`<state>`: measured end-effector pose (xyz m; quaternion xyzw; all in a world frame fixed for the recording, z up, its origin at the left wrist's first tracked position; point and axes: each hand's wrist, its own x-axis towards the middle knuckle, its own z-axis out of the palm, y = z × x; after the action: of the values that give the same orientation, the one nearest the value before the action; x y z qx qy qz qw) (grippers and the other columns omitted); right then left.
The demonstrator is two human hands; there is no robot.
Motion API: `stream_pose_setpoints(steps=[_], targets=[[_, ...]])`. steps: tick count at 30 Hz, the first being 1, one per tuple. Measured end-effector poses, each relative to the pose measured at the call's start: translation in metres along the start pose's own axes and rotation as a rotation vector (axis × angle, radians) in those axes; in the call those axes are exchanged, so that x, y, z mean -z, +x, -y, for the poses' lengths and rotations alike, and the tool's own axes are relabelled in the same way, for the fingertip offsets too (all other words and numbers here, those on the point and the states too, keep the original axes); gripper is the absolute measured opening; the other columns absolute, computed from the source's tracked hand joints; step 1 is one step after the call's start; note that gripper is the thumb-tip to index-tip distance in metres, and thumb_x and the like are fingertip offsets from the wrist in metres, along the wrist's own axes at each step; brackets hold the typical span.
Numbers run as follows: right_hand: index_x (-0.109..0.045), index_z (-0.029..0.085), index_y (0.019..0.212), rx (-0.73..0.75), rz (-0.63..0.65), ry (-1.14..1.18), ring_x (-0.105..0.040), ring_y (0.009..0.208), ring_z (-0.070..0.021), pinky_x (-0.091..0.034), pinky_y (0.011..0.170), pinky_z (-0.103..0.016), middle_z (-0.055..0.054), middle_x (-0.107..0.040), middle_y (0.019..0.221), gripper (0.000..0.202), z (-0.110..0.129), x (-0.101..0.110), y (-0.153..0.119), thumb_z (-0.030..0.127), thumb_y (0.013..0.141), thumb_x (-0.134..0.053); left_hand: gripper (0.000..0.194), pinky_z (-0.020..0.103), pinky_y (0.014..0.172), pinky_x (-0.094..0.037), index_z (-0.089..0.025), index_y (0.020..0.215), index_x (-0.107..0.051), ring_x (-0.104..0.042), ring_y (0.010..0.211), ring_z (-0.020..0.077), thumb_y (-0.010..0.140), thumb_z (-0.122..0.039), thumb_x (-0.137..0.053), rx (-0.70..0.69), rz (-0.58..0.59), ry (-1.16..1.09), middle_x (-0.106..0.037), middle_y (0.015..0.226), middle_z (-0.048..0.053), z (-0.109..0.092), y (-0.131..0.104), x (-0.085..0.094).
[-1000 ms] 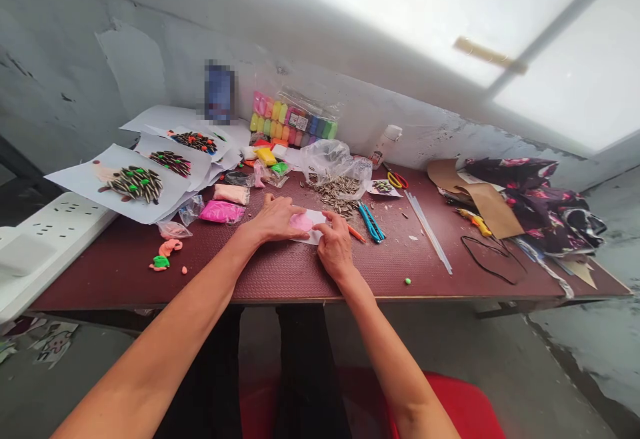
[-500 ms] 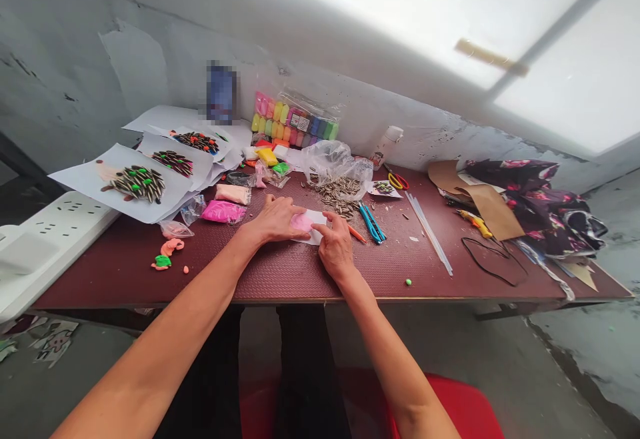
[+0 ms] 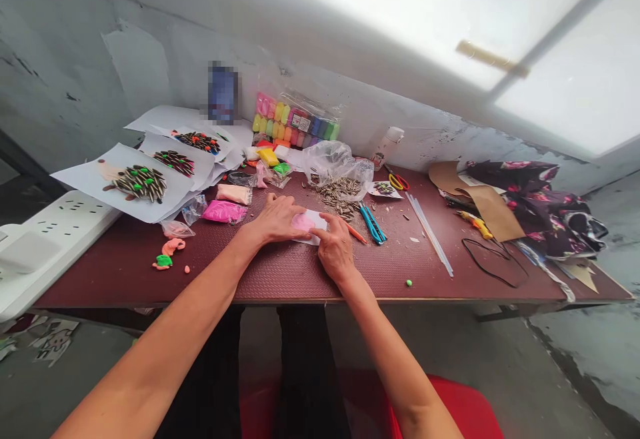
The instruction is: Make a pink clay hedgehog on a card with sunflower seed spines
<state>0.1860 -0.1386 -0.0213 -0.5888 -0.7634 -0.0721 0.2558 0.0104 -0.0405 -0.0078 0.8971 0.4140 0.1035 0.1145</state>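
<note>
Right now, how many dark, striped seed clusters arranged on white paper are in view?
4: near-left cluster, middle-left cluster, far-left cluster, and small right-hand cluster beside the red-and-yellow scissors. Overlapping sheets may hide others.

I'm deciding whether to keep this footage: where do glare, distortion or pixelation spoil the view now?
Head view: the upper right is washed out white above the wall; wide-angle stretch bends the table and enlarges the power strip at the left edge; a blue item by the wall is pixelated beyond recognition; both hands and the small white paper look fairly sharp.
</note>
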Motion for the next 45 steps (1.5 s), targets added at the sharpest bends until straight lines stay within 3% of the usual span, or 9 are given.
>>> stream_pose_setpoints(steps=[9,19,23,28,31,34,40,45], targets=[[-0.077,0.025,0.109,-0.065,-0.026,-0.044,-0.052,0.119,-0.0256,-0.044,0.104,-0.043,-0.01,-0.06,0.133,0.035,0.0,-0.001,-0.001,0.008,0.092,-0.052,0.071,0.044,0.096,-0.029,-0.027,0.123,-0.069,-0.056,0.106,0.0315,0.072,-0.074,-0.063,-0.01,-0.003,-0.016,-0.064,0.107,0.009,0.002,0.0,-0.002],[-0.074,0.022,0.115,-0.122,0.029,-0.013,-0.052,0.121,-0.0265,-0.042,0.107,-0.043,-0.012,-0.059,0.133,0.04,-0.002,-0.003,0.0,0.007,0.091,-0.048,0.067,0.047,0.098,-0.033,-0.022,0.123,-0.07,-0.057,0.108,0.0329,0.075,-0.069,-0.061,-0.012,-0.017,-0.071,-0.065,0.108,0.012,0.0,-0.001,0.0],[-0.073,0.018,0.118,-0.166,0.017,0.014,-0.053,0.121,-0.0261,-0.043,0.108,-0.043,-0.015,-0.059,0.134,0.046,-0.004,-0.005,0.0,0.001,0.087,-0.044,0.046,0.046,0.101,-0.038,-0.021,0.121,-0.07,-0.059,0.11,0.0295,0.089,-0.044,-0.047,0.061,-0.118,-0.191,-0.066,0.11,0.011,0.007,0.004,0.001],[-0.073,0.02,0.117,-0.191,-0.034,0.102,-0.055,0.118,-0.025,-0.044,0.106,-0.042,-0.013,-0.059,0.13,0.05,-0.01,-0.008,0.001,-0.001,0.08,-0.047,0.044,0.037,0.104,-0.044,-0.016,0.116,-0.066,-0.058,0.114,0.0235,0.084,-0.019,-0.037,0.089,-0.255,-0.39,-0.066,0.116,0.01,0.024,0.011,0.0],[-0.074,0.022,0.115,-0.198,-0.022,0.134,-0.054,0.119,-0.0243,-0.044,0.106,-0.042,-0.012,-0.058,0.131,0.051,-0.012,-0.01,0.001,-0.002,0.08,-0.046,0.039,0.038,0.105,-0.044,-0.017,0.107,-0.066,-0.059,0.114,0.023,0.084,-0.019,-0.035,0.097,-0.267,-0.472,-0.068,0.115,0.009,0.029,0.013,0.0],[-0.075,0.022,0.115,-0.195,0.029,0.119,-0.053,0.123,-0.025,-0.043,0.107,-0.043,-0.013,-0.056,0.135,0.052,-0.013,-0.012,0.002,-0.004,0.081,-0.045,0.035,0.037,0.096,-0.049,-0.017,0.101,-0.065,-0.063,0.102,0.0219,0.086,-0.021,-0.033,0.147,-0.257,-0.539,-0.071,0.103,0.008,0.029,0.014,0.0],[-0.074,0.026,0.12,-0.171,0.071,0.094,-0.05,0.128,-0.0274,-0.041,0.11,-0.047,-0.012,-0.056,0.14,0.051,-0.016,-0.008,0.02,0.0,0.084,-0.048,0.033,0.034,0.079,-0.051,-0.018,0.105,-0.066,-0.066,0.079,0.0206,0.091,-0.031,-0.039,0.237,-0.322,-0.582,-0.071,0.077,0.004,0.027,0.01,0.003],[-0.077,0.025,0.115,-0.167,0.077,0.129,-0.052,0.128,-0.0264,-0.041,0.11,-0.046,-0.01,-0.06,0.137,0.051,-0.019,-0.012,0.046,-0.001,0.083,-0.046,0.034,0.035,0.079,-0.05,-0.019,0.095,-0.072,-0.066,0.079,0.0215,0.091,-0.04,-0.046,0.233,-0.335,-0.469,-0.073,0.083,0.006,0.024,0.005,0.006]])
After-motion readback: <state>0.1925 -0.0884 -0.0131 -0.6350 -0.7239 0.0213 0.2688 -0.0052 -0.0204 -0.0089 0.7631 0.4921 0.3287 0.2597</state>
